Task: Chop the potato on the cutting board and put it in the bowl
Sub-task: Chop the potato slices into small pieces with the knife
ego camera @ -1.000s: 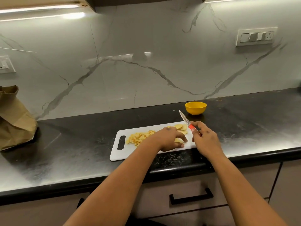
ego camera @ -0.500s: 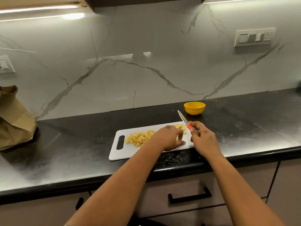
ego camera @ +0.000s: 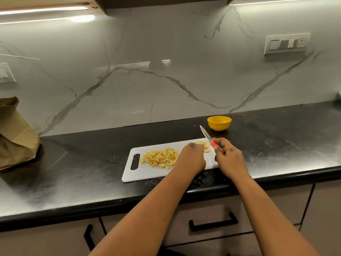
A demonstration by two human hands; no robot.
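Observation:
A white cutting board (ego camera: 145, 172) lies on the black counter. A pile of small potato cubes (ego camera: 160, 157) sits on its left half. A few potato slices (ego camera: 205, 145) lie at its far right. My left hand (ego camera: 191, 157) rests over the board beside the slices, fingers curled down; what lies under it is hidden. My right hand (ego camera: 228, 157) grips a knife (ego camera: 208, 137) by its red handle, blade raised and pointing away to the left. A yellow bowl (ego camera: 219, 123) stands behind the board's right end and looks empty.
A brown paper bag (ego camera: 16, 133) stands at the far left of the counter (ego camera: 83, 163). The marble wall rises behind. Drawers with black handles (ego camera: 214, 221) sit below the counter edge.
My left hand has slid a little toward the far right slices, covering the slice it held near the front. The knife has stayed raised in my right hand.

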